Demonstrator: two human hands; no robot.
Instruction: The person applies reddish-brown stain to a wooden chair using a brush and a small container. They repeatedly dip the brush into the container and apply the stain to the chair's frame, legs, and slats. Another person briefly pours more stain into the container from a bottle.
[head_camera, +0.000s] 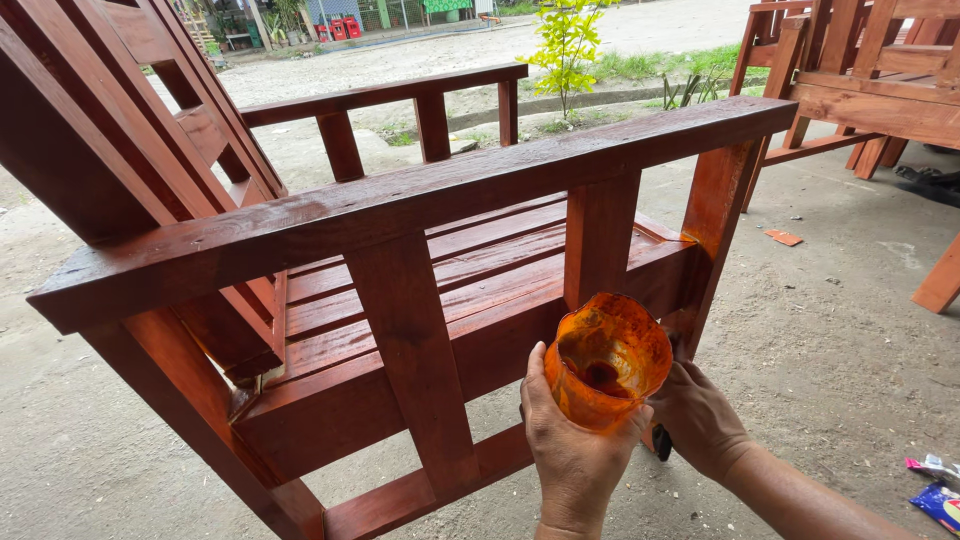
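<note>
Orange cup (607, 362) — mouth tilted toward camera

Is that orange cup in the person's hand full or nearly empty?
Nearly empty. The orange cup is tilted toward the camera, showing only a small dark pool at its bottom and stained walls.

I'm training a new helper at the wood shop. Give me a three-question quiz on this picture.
1. True or false: the left hand grips the orange-stained cup.
2. Which hand holds the dark-handled tool? A) left B) right C) neither
3. Fill in: the cup is held beside the red-brown wooden ____.

Key: 1 true. 2 B, the right hand; only the tool's dark end shows. 3 chair.
</note>
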